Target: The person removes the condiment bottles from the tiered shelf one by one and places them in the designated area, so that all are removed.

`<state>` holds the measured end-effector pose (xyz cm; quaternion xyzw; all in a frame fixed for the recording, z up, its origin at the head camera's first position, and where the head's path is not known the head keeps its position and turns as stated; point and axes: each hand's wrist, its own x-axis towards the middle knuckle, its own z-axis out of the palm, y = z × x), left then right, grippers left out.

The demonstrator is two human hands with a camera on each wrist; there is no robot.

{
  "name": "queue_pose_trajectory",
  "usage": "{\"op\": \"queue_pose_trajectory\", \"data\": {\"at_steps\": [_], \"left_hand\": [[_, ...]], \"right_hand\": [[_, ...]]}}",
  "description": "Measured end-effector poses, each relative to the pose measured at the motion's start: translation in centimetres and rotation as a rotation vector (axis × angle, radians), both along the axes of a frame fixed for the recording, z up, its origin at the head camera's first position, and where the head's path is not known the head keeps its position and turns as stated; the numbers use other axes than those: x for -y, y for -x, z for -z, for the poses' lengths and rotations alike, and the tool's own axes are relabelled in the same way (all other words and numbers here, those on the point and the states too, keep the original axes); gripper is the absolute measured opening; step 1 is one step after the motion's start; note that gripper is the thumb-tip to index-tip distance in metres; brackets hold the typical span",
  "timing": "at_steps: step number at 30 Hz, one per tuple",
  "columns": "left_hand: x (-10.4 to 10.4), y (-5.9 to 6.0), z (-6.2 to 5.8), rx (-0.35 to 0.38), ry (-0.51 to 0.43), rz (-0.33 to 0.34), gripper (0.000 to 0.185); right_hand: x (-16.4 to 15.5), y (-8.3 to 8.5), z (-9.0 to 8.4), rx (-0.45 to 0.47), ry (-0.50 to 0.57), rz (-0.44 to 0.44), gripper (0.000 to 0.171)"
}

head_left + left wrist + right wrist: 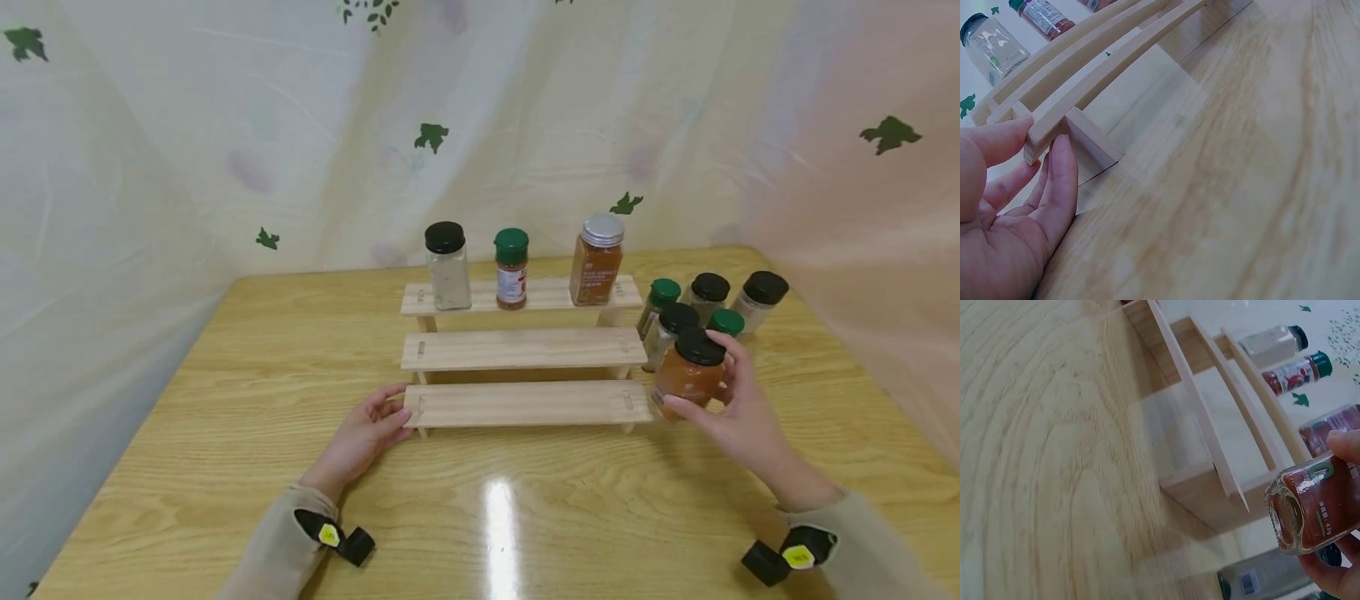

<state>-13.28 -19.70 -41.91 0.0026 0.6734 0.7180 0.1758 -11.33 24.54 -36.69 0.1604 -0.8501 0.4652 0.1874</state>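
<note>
A three-step wooden spice rack [525, 405] stands on the table. My left hand [372, 427] pinches the left end of its lowest board, and the left wrist view shows the thumb [1007, 140] on one side with fingertips curled under. In my right hand [738, 408] is a square glass spice jar [687, 375] with a black lid and orange-red powder, tilted beside the rack's right end. Its glass base [1286, 515] faces the right wrist camera. Along the top step are a black-lidded jar [450, 271], a green-capped bottle [512, 271] and a silver-lidded jar of red powder [597, 267].
Right of the rack, several more spice jars are grouped on the table [262, 358], among them a black-lidded jar [757, 298] and a green-capped bottle [663, 296]. A pale curtain [187, 125] with leaf prints hangs behind the table.
</note>
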Motion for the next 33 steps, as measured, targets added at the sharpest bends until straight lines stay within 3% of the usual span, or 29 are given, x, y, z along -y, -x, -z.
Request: {"op": "queue_pose_trajectory", "data": {"at_steps": [13,26,33], "left_hand": [[0.1,0.1,0.0,0.002,-0.011,0.002,0.055],[0.0,0.1,0.1,0.005,-0.007,-0.004,0.055],[0.1,0.1,0.2,0.004,-0.009,0.001,0.055]], "right_hand": [[-3.3,-0.6,0.7,-0.005,-0.041,0.104,0.093],[-5.9,-0.2,1.6,-0.014,-0.011,0.207,0.093],[-7.4,0.6,2.3,0.051,0.014,0.285,0.091]]}}
